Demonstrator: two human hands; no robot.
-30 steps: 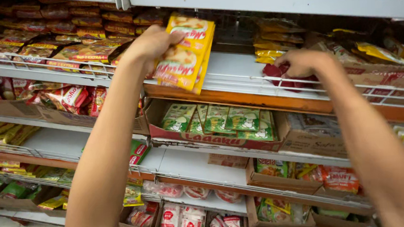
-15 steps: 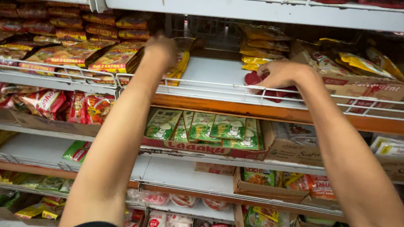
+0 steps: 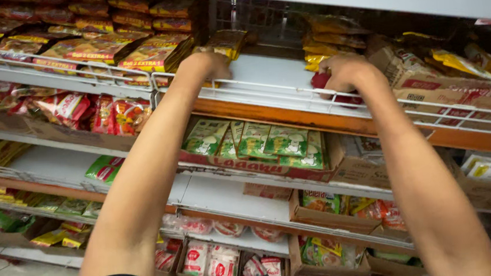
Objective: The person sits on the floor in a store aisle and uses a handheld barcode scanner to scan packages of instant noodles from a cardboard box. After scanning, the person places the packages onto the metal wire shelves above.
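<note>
My left hand (image 3: 208, 64) reaches over the white wire rail onto the upper shelf (image 3: 276, 76) and grips a yellow noodle packet (image 3: 226, 41) lying flat there. My right hand (image 3: 344, 72) is on the same shelf further right, closed on a red packet (image 3: 323, 82) just behind the rail. Between the two hands the white shelf surface is bare. A stack of yellow packets (image 3: 324, 42) sits at the back of the shelf beyond my right hand.
Stacks of orange-yellow noodle packets (image 3: 149, 50) fill the shelf to the left. A brown carton (image 3: 446, 83) with yellow packets stands at the right. Below is a red tray of green packets (image 3: 263, 145). Lower shelves hold red-white packets (image 3: 213, 262) and cartons.
My left hand has carried the yellow packet from in front of the shelf down and back onto the shelf surface. My right hand stays on the red packet; the view moved closer.
</note>
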